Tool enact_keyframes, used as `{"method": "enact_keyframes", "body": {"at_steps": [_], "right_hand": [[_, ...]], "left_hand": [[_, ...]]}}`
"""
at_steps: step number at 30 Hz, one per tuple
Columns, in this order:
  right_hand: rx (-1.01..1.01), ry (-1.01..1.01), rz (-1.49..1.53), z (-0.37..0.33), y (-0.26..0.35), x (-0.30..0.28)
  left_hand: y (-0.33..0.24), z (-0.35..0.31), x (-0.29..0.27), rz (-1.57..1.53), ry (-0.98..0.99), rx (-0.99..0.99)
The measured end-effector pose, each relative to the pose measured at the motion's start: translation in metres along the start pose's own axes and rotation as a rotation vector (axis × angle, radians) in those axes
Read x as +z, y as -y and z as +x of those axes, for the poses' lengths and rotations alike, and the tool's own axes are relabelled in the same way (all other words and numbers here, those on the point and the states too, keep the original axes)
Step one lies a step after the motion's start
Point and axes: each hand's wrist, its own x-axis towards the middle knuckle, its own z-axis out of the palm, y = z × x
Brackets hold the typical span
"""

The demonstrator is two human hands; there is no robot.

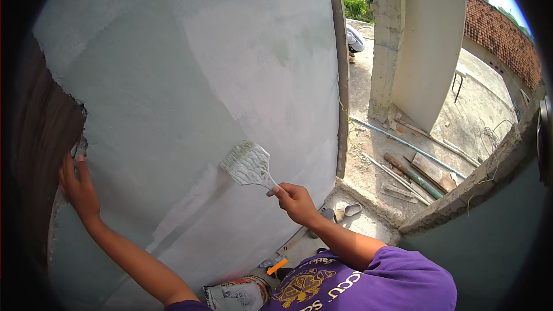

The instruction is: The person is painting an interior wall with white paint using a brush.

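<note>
At the left edge of the plastered wall point(173, 69), the left hand point(78, 187) lies flat with its fingers spread, holding nothing, just beside the ragged break where the grey skim stops and a dark brown surface point(40, 138) begins. What that dark surface is cannot be made out; it runs into the black rim of the lens.

Across the wall's middle, the coat looks uneven: a paler, drier band covers the upper right, while a darker, wetter-looking grey fills the left and lower parts. A lighter diagonal streak runs down below the brush. By my judgement most of the wall already carries a coat, and the lower middle near the brush is the part in hand.

Low on the wall, right of centre, the wide brush point(249, 164) presses its whitish bristles against the surface. The right hand point(296, 201) has its grip clenched on the brush's handle, which is mostly hidden inside the fist.

Below the wall, at the bottom edge, a paint-smeared bucket point(239, 295) is cut off, so its contents cannot be judged. Right of the wall's wooden edge strip point(342, 86), pipes and offcuts point(415, 173) lie on a concrete floor. Another person's sleeve point(355, 39) shows beyond the strip, mostly hidden.
</note>
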Motion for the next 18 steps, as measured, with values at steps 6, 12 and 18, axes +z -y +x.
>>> {"method": "enact_keyframes", "body": {"at_steps": [6,12,18], "right_hand": [[-0.134,0.039,0.011,0.021,0.023,0.009],[0.021,0.003,-0.079,0.014,-0.006,0.012],[0.028,0.004,-0.071,-0.002,-0.007,0.002]], "left_hand": [[-0.001,-0.001,-0.001,0.012,0.005,-0.016],[0.002,0.002,0.000,0.004,0.012,-0.020],[0.006,0.002,0.001,0.014,0.005,0.004]]}}
